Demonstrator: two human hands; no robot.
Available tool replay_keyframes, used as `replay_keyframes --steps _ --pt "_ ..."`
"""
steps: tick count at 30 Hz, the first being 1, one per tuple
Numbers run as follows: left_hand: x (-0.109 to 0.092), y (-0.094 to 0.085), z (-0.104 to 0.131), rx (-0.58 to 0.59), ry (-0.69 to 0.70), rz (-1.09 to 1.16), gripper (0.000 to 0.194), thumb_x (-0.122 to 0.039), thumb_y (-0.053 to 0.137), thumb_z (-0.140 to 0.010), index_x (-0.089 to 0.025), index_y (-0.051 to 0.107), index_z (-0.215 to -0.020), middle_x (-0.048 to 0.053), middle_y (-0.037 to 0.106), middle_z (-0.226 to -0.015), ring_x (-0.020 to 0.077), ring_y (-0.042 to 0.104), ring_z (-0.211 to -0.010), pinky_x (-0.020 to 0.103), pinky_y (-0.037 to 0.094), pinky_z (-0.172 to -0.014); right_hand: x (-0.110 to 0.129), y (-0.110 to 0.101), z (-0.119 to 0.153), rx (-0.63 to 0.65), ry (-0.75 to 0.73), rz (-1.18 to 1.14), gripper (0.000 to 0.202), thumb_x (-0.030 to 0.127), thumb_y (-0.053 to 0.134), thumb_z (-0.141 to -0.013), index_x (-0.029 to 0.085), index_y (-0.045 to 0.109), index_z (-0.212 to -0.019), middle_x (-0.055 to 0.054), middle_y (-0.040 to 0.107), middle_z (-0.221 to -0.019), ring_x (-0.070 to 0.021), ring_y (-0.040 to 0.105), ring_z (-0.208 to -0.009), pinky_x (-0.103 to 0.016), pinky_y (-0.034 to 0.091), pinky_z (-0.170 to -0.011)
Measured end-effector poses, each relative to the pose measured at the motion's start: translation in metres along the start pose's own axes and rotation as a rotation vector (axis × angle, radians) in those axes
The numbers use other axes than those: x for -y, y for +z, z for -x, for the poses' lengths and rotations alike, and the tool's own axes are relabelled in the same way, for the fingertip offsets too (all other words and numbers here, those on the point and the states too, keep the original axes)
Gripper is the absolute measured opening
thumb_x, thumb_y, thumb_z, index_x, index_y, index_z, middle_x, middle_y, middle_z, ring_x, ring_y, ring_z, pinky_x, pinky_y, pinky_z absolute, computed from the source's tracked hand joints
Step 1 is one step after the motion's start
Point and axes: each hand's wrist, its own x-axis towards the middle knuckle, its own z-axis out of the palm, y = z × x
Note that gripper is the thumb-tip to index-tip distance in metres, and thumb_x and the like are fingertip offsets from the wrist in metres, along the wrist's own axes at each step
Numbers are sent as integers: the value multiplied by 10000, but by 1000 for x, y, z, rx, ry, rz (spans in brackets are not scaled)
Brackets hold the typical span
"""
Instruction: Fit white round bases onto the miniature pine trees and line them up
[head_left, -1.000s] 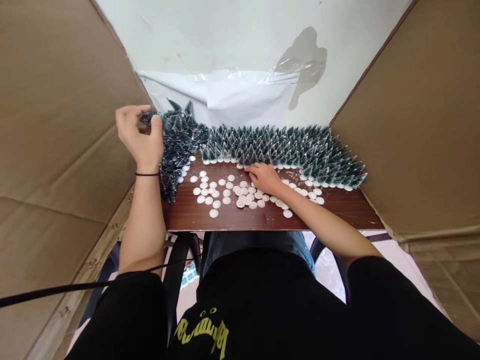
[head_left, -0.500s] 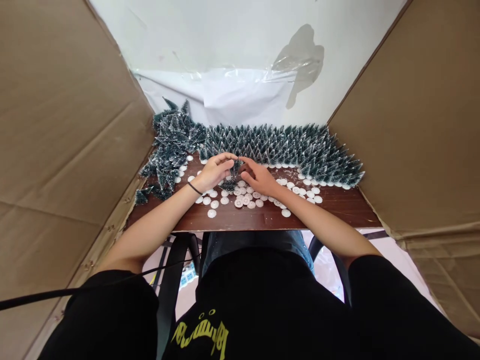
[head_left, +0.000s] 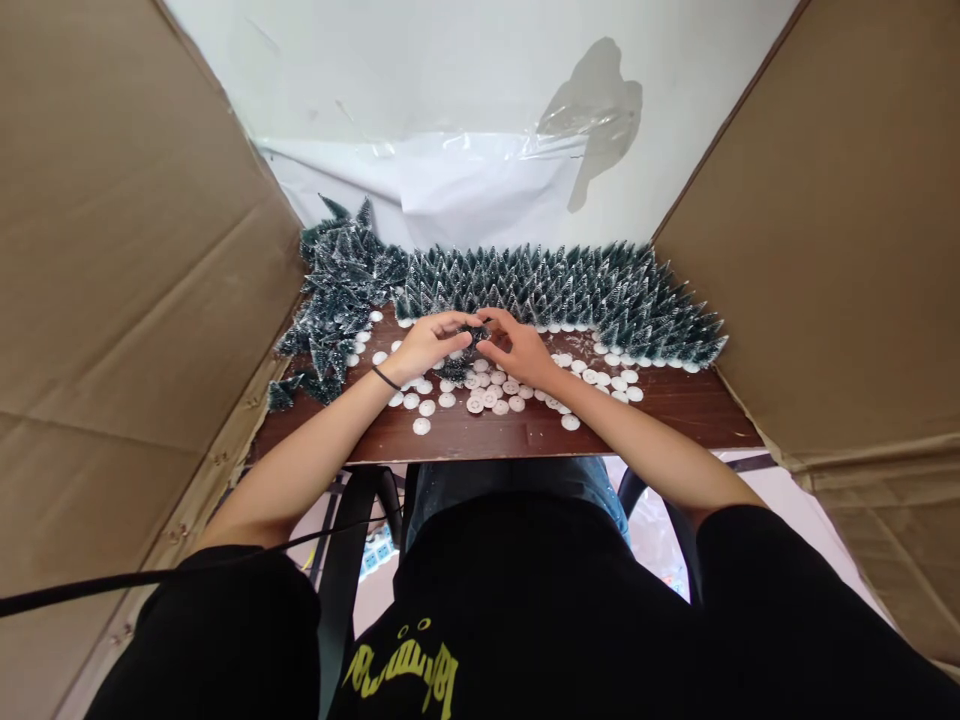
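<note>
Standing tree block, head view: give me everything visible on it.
The standing trees are small, dark-green cones, bristly, apparently synthetic, with whitish frosting. They stand upright in tightly packed rows at the back of the brown table, the right part extending nearer the person. White round bases show along the front edge. A tangled heap of similar trees adjoins the left end. Both hands, left and right, overlap the front edge in view; contact can't be told.

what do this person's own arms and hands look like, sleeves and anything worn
Short black sleeves end above the elbows, leaving the forearms uncovered. The left hand has a thin black band at its wrist. The right hand shows no band; both are gloveless.
</note>
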Motion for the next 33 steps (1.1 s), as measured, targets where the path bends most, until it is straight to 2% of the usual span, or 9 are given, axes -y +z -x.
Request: replay_keyframes --steps 4,7,10,17,23,27,30,33 --pt "2 0 0 -16 -19 11 436 -456 771 -789 -173 711 -1114 90 742 -1101 126 682 -870 225 544 -743 3 -2 1 -61 7 9 355 380 511 -957 234 630 -1257 -37 732 -955 -180 644 -785 -344 527 -756" --pt "1 0 0 -38 -14 -19 409 -432 764 -798 -170 715 -1110 84 735 -1101 108 667 -833 212 531 -716 2 -2 0 -124 25 2 332 351 471 -964 219 676 -1190 -47 744 -1023 -173 639 -797 -334 516 -759" --pt "-1 1 0 -42 -43 -58 387 -396 753 -813 -165 708 -1120 60 732 -981 79 627 -713 200 501 -640 1 -1 -1 -150 30 -32 313 348 474 -953 210 693 -1129 -49 743 -1056 -170 632 -824 -316 500 -750" --pt "-5 3 0 -12 -75 -57 293 -371 735 -805 -160 657 -993 9 655 -765 86 577 -637 212 468 -602 0 -3 -2 -225 109 -55 320 414 424 -980 209 668 -992 -18 675 -805 -161 556 -681 -309 449 -690" --pt "-6 1 1 108 -30 -222 298 -386 752 -758 -162 603 -885 74 702 -1038 134 619 -810 291 504 -770 -3 -4 -4 -247 158 -46 398 514 392 -990 215 653 -954 8 584 -660 -165 519 -626 -306 423 -659" --pt "-15 -10 2 202 75 -410 303 -435 744 -778 -172 644 -888 96 706 -1156 211 647 -1024 389 487 -953 1 -4 -3 -205 155 -47 402 524 399 -989 215 648 -930 16 565 -643 -155 508 -603 -297 408 -639" --pt "-21 -21 2 267 144 -495 300 -476 674 -841 -177 672 -819 88 718 -1119 223 648 -1074 406 472 -999 3 -4 -2 -194 166 -38 387 493 397 -995 209 654 -943 21 549 -620 -154 498 -585 -301 405 -635" --pt "-21 -28 1 326 143 -525 357 -491 591 -898 -179 704 -765 80 730 -1042 195 671 -973 368 498 -941 3 -4 -2 -199 166 -45 374 468 401 -995 203 660 -951 24 540 -602 -153 491 -570 -304 403 -626"
